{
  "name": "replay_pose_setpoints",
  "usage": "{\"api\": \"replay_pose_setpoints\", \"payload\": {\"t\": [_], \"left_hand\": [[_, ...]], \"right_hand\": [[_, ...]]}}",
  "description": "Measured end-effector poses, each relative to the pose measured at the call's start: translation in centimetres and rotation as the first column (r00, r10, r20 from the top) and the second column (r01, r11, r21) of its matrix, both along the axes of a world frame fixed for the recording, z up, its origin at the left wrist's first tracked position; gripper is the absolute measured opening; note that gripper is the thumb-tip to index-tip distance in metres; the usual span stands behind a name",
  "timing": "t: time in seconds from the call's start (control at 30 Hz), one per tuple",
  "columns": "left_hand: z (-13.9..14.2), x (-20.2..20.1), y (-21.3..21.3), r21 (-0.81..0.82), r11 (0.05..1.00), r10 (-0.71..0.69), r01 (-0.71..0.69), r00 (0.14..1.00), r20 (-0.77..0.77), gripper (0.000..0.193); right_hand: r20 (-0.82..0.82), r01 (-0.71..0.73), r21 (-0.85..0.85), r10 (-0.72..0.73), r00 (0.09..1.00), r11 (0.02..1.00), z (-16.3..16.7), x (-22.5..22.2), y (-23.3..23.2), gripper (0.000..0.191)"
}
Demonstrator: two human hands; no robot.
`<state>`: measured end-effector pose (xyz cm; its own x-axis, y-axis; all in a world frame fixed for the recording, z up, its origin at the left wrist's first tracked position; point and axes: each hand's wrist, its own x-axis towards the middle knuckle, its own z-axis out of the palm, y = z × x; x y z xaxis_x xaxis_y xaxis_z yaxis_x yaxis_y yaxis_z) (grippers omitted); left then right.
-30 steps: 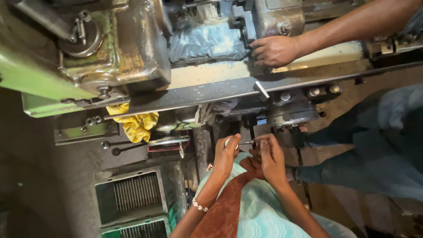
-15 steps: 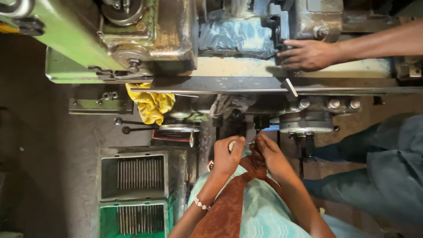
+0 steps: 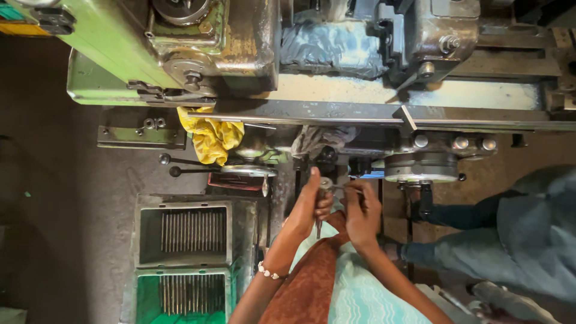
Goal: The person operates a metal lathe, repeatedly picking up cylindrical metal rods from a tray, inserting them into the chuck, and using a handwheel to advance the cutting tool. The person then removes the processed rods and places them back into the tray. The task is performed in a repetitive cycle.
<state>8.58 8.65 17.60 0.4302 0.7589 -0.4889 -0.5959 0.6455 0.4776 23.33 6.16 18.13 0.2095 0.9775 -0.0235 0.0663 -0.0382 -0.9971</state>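
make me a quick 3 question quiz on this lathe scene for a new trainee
1. True or false: the left hand and right hand are both closed on the small metal tool in front of the machine.
2. What colour is the rag that hangs under the green lathe body?
A. blue
B. yellow
C. white
3. What does the person wear on the left wrist?

Key
1. True: both hands grip it, close together.
2. B, yellow.
3. A beaded bracelet, pale in colour.
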Motion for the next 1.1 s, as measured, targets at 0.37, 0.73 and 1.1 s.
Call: {"api": "replay_pose_setpoints", "payload": {"t": [0.37,0.73,1.1], "left_hand": [[-0.4,2.5,-1.6,0.189,0.981,0.042,0.039,0.914,-0.403,0.031],[-9.4,-10.4,-5.8,0.069,0.902,0.376,-0.427,0.696,-0.612,0.038],[-13.6,-19.5,-13.5,-0.124,0.649,0.593,-0.75,0.602,-0.534,0.044]], "right_hand": [[-0.224,0.251,0.068,-0.23,0.947,0.966,-4.2,2.6,0.3,0.01],[0.491,0.356,-0.125,-0.254,0.833,0.926,-19.4,19.7,9.1,0.023],[0.42,0.293,-0.184,-0.194,0.886,0.938,-20.9,24.3,16.8,0.017]]}}
